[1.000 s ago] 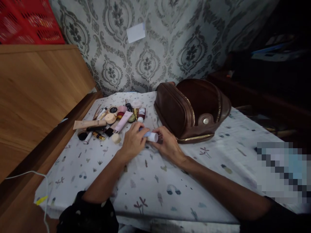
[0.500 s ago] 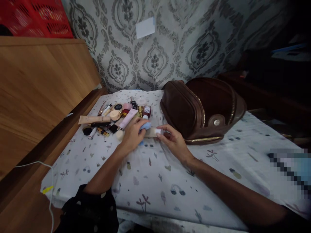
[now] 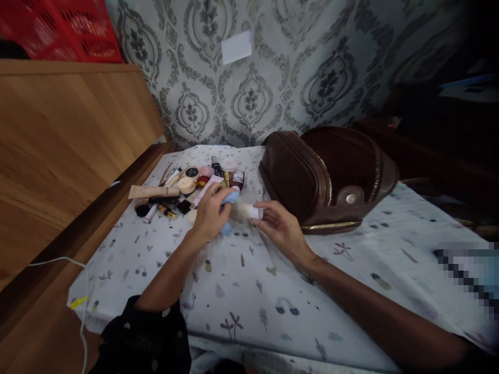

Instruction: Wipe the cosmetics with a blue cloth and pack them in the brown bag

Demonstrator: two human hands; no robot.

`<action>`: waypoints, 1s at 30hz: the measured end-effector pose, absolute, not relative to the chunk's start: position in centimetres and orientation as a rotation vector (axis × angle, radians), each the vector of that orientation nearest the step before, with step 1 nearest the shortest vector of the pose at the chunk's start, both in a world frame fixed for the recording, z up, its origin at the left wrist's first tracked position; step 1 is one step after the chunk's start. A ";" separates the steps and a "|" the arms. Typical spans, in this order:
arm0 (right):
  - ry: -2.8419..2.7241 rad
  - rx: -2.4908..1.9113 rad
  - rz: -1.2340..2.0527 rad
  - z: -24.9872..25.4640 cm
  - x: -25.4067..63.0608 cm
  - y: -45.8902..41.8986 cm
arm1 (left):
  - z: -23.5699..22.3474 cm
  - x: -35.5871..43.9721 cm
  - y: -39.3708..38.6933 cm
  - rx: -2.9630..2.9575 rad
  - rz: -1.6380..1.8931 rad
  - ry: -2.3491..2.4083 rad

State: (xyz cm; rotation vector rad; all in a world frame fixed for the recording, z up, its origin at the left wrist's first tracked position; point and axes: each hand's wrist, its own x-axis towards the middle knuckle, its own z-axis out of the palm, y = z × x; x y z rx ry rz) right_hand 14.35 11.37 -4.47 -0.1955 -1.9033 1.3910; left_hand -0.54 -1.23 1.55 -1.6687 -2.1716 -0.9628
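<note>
My left hand [image 3: 211, 210] is closed on a light blue cloth [image 3: 231, 196], which shows above and below the fingers. My right hand [image 3: 283, 226] pinches the white cap end of a small pale bottle [image 3: 242, 211] between thumb and fingers. The bottle lies sideways, its left end against the cloth and close to my left fingers. Beyond my left hand are several cosmetics, among them a beige tube [image 3: 154, 192], a pink tube [image 3: 208, 188] partly behind the hand, a round compact [image 3: 187, 185] and a dark red bottle [image 3: 237, 179].
A brown leather bag [image 3: 292, 174] stands unzipped to the right of the hands. The table has a white patterned cover [image 3: 249, 291]. A wooden panel [image 3: 70, 124] rises at the left, with a red basket [image 3: 86, 31] above and a white cable [image 3: 83, 311] below.
The cloth in my left hand has shifted slightly up and left along the bottle, baring more of the bottle. My right hand keeps its hold on the cap end. The view has shifted slightly.
</note>
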 end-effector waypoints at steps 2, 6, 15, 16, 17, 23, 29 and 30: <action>-1.973 -0.156 1.247 -4.3 14.6 11.3 | 1.9 0.4 -1.2 -1.847 -0.899 -2.048; -2.080 -0.085 1.017 -4.1 14.9 11.1 | 1.8 0.3 -1.4 -1.799 -0.661 -2.175; -2.061 -0.102 1.079 -4.1 14.8 11.0 | 1.3 -2.3 -1.6 -1.492 -0.698 -2.435; -2.025 -0.135 1.149 -4.0 14.8 11.0 | 1.3 -2.5 -1.6 -1.466 -0.814 -2.394; -1.972 -0.184 1.235 -4.0 14.7 11.0 | 1.3 -2.8 -1.6 -1.419 -0.946 -2.342; -1.512 -0.472 1.695 -3.8 14.2 10.9 | 0.9 -3.6 -1.0 -0.925 -1.766 -2.199; -1.185 -0.458 1.972 -3.3 13.9 9.9 | -1.7 2.1 1.4 -0.664 -2.701 -2.214; -1.193 -0.440 2.038 -3.2 14.0 9.7 | -2.0 3.2 1.7 -0.679 -2.846 -2.168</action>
